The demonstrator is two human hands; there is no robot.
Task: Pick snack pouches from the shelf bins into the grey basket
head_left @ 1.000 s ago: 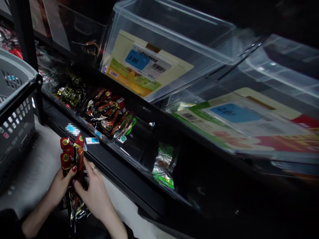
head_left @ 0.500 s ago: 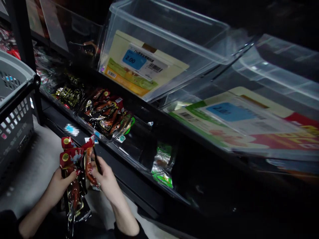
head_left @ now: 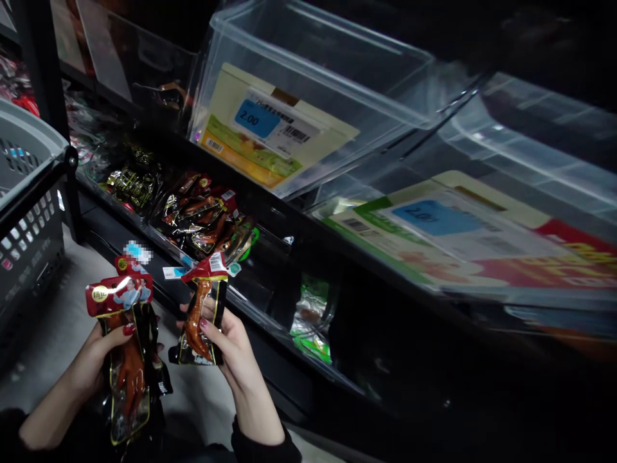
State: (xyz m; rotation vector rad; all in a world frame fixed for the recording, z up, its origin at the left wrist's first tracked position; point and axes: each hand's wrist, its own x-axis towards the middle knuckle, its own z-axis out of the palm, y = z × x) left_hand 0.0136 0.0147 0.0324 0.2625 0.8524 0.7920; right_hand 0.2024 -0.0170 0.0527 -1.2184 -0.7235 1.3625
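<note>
A black shelf (head_left: 277, 370) slants past the right hand (head_left: 234, 344), with a clear bin (head_left: 337, 83) beyond that hand and a grey basket (head_left: 33, 257) out past the left hand (head_left: 91, 360). The left hand clasps several meat packets (head_left: 130, 379); just beside them, the right hand grips a single packet (head_left: 197, 315).

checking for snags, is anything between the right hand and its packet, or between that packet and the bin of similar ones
Nothing visible separates the right hand from its packet; they touch. Toward the bin, the shelf edge and clear front wall intervene.
</note>
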